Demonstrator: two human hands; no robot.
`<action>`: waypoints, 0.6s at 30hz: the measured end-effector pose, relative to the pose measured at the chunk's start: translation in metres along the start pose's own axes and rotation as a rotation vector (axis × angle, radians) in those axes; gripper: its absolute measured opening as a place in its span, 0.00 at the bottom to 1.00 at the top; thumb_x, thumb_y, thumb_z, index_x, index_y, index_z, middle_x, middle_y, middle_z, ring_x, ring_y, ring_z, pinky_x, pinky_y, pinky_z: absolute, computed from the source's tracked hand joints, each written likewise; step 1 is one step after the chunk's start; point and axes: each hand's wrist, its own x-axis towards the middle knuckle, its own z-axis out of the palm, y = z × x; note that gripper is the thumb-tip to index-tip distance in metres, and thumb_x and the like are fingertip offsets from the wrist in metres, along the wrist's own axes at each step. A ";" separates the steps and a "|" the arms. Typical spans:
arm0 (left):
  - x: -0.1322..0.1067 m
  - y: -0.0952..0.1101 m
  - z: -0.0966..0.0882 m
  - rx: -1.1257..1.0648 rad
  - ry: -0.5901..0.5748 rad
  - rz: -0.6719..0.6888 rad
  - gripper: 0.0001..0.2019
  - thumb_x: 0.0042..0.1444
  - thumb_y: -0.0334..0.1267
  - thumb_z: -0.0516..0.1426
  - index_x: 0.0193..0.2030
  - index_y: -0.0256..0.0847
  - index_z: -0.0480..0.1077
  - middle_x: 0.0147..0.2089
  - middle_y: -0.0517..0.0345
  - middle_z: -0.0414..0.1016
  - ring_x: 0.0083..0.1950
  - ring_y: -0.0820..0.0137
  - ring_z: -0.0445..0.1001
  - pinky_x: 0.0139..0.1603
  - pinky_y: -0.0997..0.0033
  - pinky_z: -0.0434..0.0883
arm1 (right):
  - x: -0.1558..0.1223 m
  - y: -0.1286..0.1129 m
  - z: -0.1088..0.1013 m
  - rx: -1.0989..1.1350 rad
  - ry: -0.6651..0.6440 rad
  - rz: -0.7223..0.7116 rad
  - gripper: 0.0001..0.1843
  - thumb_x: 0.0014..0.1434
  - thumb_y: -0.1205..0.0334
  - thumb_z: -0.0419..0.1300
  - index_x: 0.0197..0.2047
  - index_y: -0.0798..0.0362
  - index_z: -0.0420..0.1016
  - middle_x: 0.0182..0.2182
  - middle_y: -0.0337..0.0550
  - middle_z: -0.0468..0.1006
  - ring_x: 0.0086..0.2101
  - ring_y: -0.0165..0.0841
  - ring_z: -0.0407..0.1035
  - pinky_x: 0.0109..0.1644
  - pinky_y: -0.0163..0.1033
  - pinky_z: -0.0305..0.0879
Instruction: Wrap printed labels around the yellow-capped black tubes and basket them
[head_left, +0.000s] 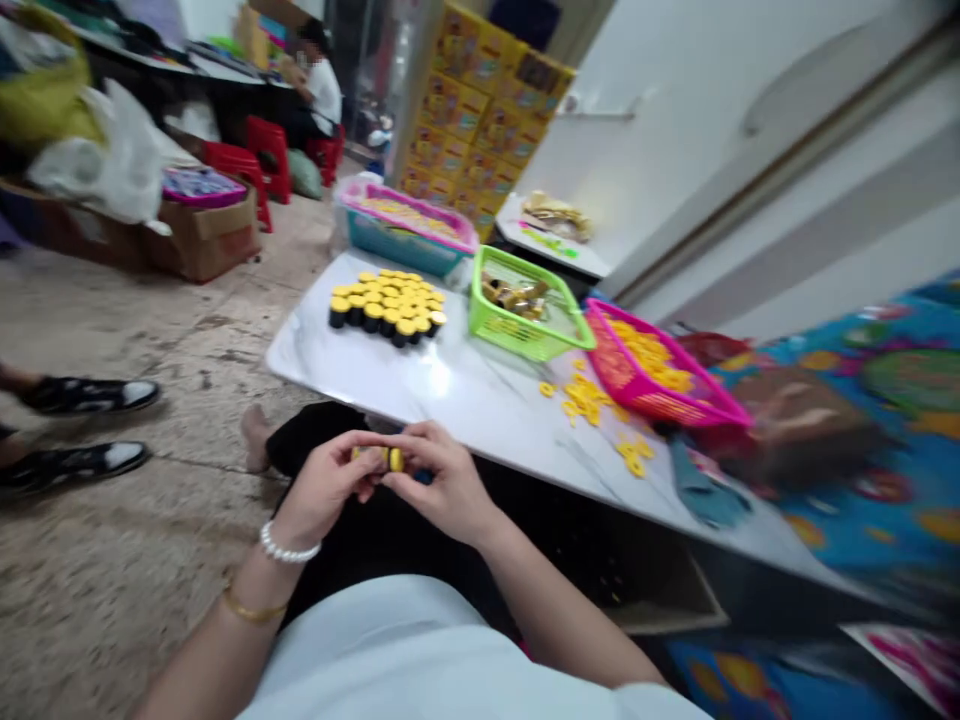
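Note:
My left hand [324,484] and my right hand [442,484] meet over my lap, just before the near edge of the low white table [450,400]. Both are closed in a pinch on a small yellow piece [391,459] held between their fingertips. A cluster of black cylinders with yellow caps [388,306] stands on the table's far left. Loose yellow rings [589,398] lie scattered on the table beside a pink basket [660,400] filled with more of them. My left wrist wears a pearl bracelet and a gold bangle.
A green basket [525,335] with brownish parts sits mid-table; a teal and pink tray [405,235] lies beyond. Yellow cartons [480,110] are stacked behind. Another person's black shoes [82,420] rest on the floor at left. A seated person [319,85] is far back. A cardboard box [202,235] stands left.

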 end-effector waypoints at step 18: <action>0.001 0.031 0.049 0.285 -0.218 0.063 0.17 0.55 0.50 0.64 0.33 0.35 0.72 0.26 0.62 0.66 0.24 0.79 0.61 0.24 0.79 0.60 | -0.026 -0.004 -0.037 -0.005 0.234 -0.133 0.11 0.54 0.63 0.68 0.42 0.49 0.78 0.38 0.44 0.82 0.38 0.36 0.78 0.45 0.42 0.78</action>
